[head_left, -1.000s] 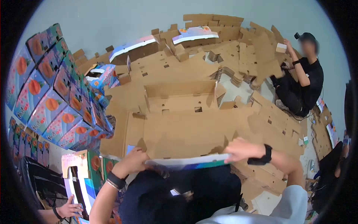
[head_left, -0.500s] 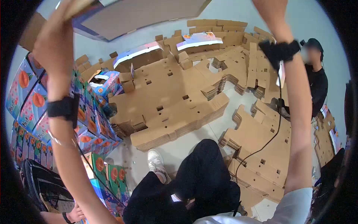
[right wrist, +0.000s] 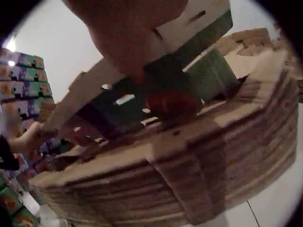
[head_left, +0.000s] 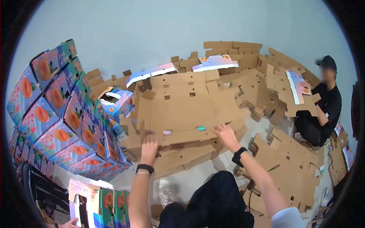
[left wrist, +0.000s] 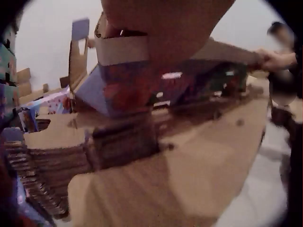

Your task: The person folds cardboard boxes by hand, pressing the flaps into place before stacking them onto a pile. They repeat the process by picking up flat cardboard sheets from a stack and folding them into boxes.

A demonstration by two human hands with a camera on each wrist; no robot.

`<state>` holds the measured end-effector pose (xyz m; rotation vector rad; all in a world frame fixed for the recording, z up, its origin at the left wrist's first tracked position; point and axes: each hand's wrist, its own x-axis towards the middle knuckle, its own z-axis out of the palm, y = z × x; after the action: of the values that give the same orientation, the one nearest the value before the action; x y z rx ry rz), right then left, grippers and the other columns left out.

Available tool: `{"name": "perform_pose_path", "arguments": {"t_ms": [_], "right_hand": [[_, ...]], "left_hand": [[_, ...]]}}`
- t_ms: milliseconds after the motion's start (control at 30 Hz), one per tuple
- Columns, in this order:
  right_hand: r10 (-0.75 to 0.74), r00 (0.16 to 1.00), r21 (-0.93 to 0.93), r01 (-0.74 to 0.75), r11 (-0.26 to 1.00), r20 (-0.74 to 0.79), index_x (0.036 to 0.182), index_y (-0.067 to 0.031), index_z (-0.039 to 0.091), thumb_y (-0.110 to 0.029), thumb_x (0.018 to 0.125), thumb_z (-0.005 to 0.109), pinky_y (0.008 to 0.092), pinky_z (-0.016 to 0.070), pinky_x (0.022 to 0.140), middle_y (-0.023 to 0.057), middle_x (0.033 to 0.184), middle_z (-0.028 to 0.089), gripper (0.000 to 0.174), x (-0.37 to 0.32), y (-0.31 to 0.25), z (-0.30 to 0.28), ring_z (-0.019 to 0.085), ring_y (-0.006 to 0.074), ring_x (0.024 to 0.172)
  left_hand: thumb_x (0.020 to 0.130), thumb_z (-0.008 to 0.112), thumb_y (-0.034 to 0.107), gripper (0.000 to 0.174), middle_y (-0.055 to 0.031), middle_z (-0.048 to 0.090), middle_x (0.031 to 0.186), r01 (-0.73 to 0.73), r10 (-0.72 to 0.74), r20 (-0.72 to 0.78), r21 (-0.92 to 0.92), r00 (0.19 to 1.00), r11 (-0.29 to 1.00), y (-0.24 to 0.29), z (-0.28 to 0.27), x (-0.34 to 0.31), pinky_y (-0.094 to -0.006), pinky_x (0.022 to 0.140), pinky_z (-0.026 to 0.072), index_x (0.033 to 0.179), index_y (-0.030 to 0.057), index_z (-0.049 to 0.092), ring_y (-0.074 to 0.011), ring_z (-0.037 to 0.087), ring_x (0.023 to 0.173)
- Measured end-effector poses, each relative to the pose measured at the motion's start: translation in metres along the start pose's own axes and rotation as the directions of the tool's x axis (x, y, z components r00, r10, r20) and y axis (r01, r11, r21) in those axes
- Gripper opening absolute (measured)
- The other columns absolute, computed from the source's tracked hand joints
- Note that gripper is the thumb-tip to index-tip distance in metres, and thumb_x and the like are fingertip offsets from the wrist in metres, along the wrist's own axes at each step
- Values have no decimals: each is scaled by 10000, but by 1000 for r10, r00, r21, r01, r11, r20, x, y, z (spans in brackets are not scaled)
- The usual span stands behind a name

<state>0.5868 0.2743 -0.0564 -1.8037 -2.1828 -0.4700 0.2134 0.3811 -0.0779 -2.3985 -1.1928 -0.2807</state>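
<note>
Brown cardboard, spread as an open sheet (head_left: 178, 112), tilts over the stack of flat cardboard (head_left: 188, 162), its near edge up off the pile. Left grip (head_left: 150, 146) and right grip (head_left: 226, 136) both look clamped on that near edge, though blur softens the fingers. The step appears to be laying the sheet on the stack; next would call for lowering the edge evenly and squaring it.

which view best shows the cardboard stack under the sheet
The right wrist view, where the cardboard stack looms large, layered edges showing. The head view shows its front, the cardboard sheet covering much of its top; the left wrist view, its blurred top and layers at lower left.
</note>
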Motion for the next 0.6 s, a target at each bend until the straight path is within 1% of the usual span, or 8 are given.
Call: {"name": "perform_pose_path", "arguments": {"t_ms": [67,200,333,400,433,500,533,600], "right_hand": [[-22,990,-27,18,999,-136,1207,-168,620,-31,689,653,358,441,827,22,1037,576,537,-11,-6,16,524,227,994],[-36,995,15,37,999,-88,1215,-187,633,-25,680,613,346,449,820,-3,1067,607,559,-17,-5,-3,535,216,982],[-75,987,4,76,997,-141,1228,-203,609,-18,712,619,356,439,841,1,1059,575,549,-28,10,-17,522,216,972],[-45,999,56,44,997,22,1224,-197,613,-13,713,616,348,442,859,-2,1108,583,543,-37,14,-18,525,208,1039],[-41,999,54,40,998,21,1224,-197,613,-13,713,616,348,442,859,-2,1108,583,543,-47,16,-15,525,208,1039],[-4,1000,72,2,997,19,1223,-190,614,-12,713,613,370,464,837,22,1116,608,540,-66,22,0,566,231,1037],[-5,1000,70,4,998,15,1223,-190,614,-12,713,613,370,464,837,22,1116,608,540,-71,28,10,566,231,1037],[-62,996,146,70,987,-59,1194,-147,619,-4,711,615,400,494,792,77,1095,634,504,-70,34,15,616,283,984]], "left_hand": [[825,557,113,558,-220,502,1345,72,-66,146,-40,987,997,12,0,-21,-451,1057,383,1364,28,443,-352,473,1263],[824,553,111,534,-252,505,1328,144,-129,127,-118,984,983,29,-23,-47,-458,1014,424,1343,17,466,-406,493,1230],[832,542,121,506,-262,521,1304,122,-117,57,-85,991,989,53,-24,-58,-465,990,442,1324,16,491,-414,537,1172],[836,526,127,448,-259,545,1265,204,-165,186,-213,969,955,68,-22,-65,-481,966,456,1271,18,535,-420,564,1123],[836,526,127,448,-259,545,1265,200,-161,184,-215,970,956,77,-17,-73,-481,966,456,1271,18,535,-420,564,1123],[832,522,130,405,-247,582,1196,-24,28,164,-26,986,999,91,-6,-87,-496,948,463,1222,25,559,-402,571,1118],[832,522,130,405,-247,582,1196,-23,27,160,-24,987,999,94,-7,-85,-496,948,463,1222,25,559,-402,571,1118],[822,532,126,427,-232,612,1121,64,-17,225,-205,974,977,98,-9,-80,-513,946,457,1239,36,547,-386,582,1091]]}}
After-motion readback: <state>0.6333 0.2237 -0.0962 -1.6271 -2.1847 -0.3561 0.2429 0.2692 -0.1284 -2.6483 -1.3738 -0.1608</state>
